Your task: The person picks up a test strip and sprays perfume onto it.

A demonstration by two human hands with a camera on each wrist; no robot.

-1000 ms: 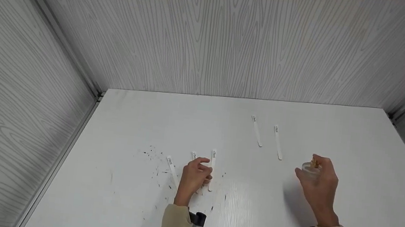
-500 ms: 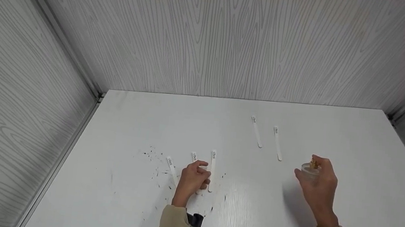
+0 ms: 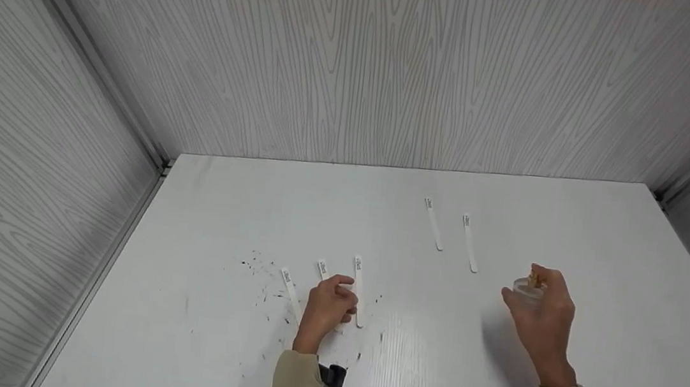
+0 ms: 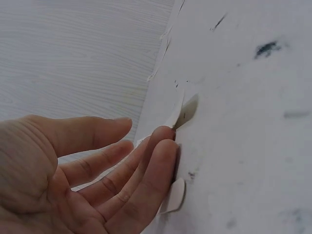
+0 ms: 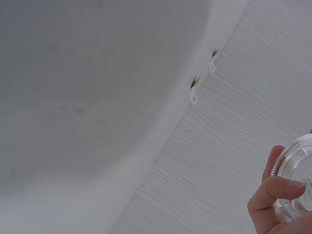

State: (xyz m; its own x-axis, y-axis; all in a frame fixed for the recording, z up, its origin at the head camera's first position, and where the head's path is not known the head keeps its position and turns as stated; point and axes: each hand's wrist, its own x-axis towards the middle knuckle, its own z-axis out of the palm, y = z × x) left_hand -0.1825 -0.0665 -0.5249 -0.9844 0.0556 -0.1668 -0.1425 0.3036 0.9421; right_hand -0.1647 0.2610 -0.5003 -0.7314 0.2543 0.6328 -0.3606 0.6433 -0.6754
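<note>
In the head view my left hand (image 3: pixel 328 307) rests low over the white table among three flat white sticks with small printed labels. The left stick (image 3: pixel 290 289), the middle stick (image 3: pixel 322 269) and the right stick (image 3: pixel 359 285) lie roughly side by side; my hand partly covers the middle one. The left wrist view shows loosely bent fingers (image 4: pixel 158 165) at the tabletop, the thumb apart, beside a stick's end (image 4: pixel 174 197). Off to the right, my right hand (image 3: pixel 546 320) grips a small clear round jar (image 5: pixel 295 170) above the table. Something yellowish shows at its rim in the head view.
Two more labelled sticks, one (image 3: pixel 434 225) and another (image 3: pixel 470 244), lie farther back on the table (image 3: pixel 241 202). Dark specks and smudges (image 3: pixel 273 295) mark the surface around my left hand. Wood-grain panels (image 3: pixel 358 67) stand behind and at both sides.
The middle and right sticks near my left hand have turned slightly, their labelled ends shifting left. The left hand dipped a little nearer at first. My right hand keeps its hold on the jar.
</note>
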